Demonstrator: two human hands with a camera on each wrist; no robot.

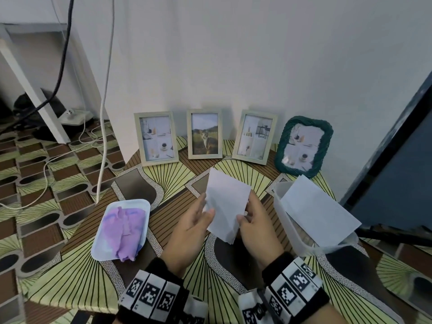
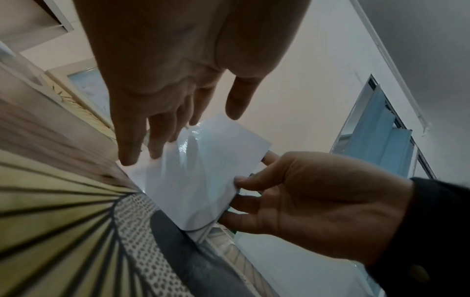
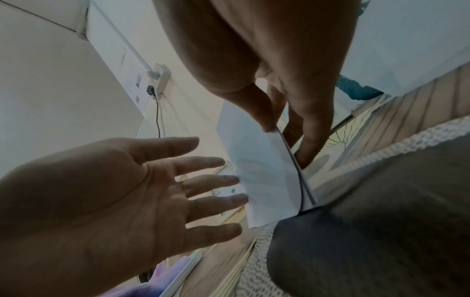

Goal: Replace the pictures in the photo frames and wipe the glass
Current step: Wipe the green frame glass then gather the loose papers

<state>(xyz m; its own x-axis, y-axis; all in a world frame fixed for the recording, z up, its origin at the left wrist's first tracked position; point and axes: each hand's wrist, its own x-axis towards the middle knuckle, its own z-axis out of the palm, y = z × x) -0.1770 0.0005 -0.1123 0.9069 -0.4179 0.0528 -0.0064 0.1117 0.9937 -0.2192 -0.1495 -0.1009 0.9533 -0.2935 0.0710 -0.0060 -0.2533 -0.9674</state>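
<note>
Over the patterned table (image 1: 81,277), the right hand (image 1: 258,230) pinches white prints (image 1: 225,204); the left hand's (image 1: 189,232) grip is released, fingertips touching them.

Bare desk (image 1: 163,183) lies open between the hands and the four photo frames (image 1: 204,134) lined along the wall. The tray (image 1: 145,203) with its purple cloth (image 1: 124,230) blocks the left; the clear tub (image 1: 280,206) of prints crowds the right.

The table (image 1: 177,181) was covered by a green and brown patterned cloth. Four photo frames (image 1: 204,134) were stood along its far edge. A white tray (image 1: 99,247) was set near the left edge, a clear container (image 1: 284,220) near the right.
</note>
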